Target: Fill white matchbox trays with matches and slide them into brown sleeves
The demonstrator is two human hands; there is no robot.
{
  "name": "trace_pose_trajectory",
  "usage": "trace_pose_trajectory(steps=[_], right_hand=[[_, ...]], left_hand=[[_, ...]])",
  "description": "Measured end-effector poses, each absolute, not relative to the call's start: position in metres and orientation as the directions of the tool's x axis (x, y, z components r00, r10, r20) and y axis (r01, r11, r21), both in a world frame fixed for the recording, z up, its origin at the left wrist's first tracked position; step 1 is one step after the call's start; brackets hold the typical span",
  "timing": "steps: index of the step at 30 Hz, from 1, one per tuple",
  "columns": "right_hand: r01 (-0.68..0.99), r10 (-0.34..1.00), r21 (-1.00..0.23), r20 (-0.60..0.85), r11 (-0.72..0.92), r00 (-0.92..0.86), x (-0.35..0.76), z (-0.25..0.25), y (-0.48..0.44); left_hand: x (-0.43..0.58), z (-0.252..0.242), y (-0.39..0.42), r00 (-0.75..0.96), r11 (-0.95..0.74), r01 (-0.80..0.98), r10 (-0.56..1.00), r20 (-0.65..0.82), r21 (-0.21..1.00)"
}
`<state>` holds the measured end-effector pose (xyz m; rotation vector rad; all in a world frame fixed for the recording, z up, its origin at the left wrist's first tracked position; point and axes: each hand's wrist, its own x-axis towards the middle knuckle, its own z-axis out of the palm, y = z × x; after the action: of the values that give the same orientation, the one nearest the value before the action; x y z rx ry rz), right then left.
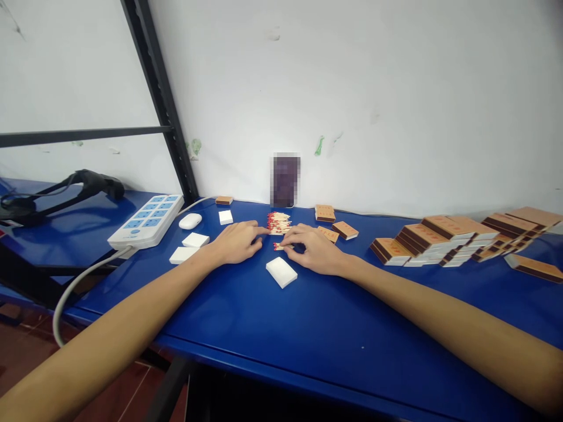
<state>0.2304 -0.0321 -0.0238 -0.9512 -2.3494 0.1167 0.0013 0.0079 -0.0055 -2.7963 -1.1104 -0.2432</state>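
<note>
A pile of red-tipped matches (278,222) lies on the blue table (308,328) near the wall. My left hand (237,241) rests palm down just left of the pile, its forefinger stretched out to touch the matches. My right hand (313,249) sits right of the pile with its fingers pinched on a few matches (278,247). A white inner tray (281,272) lies in front of both hands.
Several white trays (195,240) and a white oval object (190,221) lie at left beside a power strip (147,220). Brown matchbox sleeves (345,230) lie right of the pile, with rows of stacked matchboxes (444,237) far right. A blurred dark object (285,180) leans on the wall.
</note>
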Motion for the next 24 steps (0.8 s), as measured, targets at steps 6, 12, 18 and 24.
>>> trace_pose_trajectory(steps=[6,12,18,24], right_hand=[[0.619,0.661,-0.277,0.495,0.735,-0.563,0.2301,-0.0232,-0.0322],[0.641,0.676,-0.271,0.492,0.718,-0.549,0.2300,-0.0229,-0.0326],[0.625,0.670,-0.284,0.491,0.727,-0.557,0.2304,-0.0231,-0.0326],[0.595,0.647,-0.283,0.487,0.752,-0.587,0.2313,-0.0242,-0.0308]], left_hand=[[0.0020,-0.0053,0.0079,0.728,-0.734,0.678,0.660,0.187,-0.049],[0.0019,-0.0077,0.0102,0.743,-0.753,0.658,0.642,0.187,-0.031],[0.0027,-0.0085,0.0106,0.752,-0.761,0.648,0.637,0.169,-0.016],[0.0029,-0.0085,0.0112,0.756,-0.767,0.642,0.631,0.175,-0.002]])
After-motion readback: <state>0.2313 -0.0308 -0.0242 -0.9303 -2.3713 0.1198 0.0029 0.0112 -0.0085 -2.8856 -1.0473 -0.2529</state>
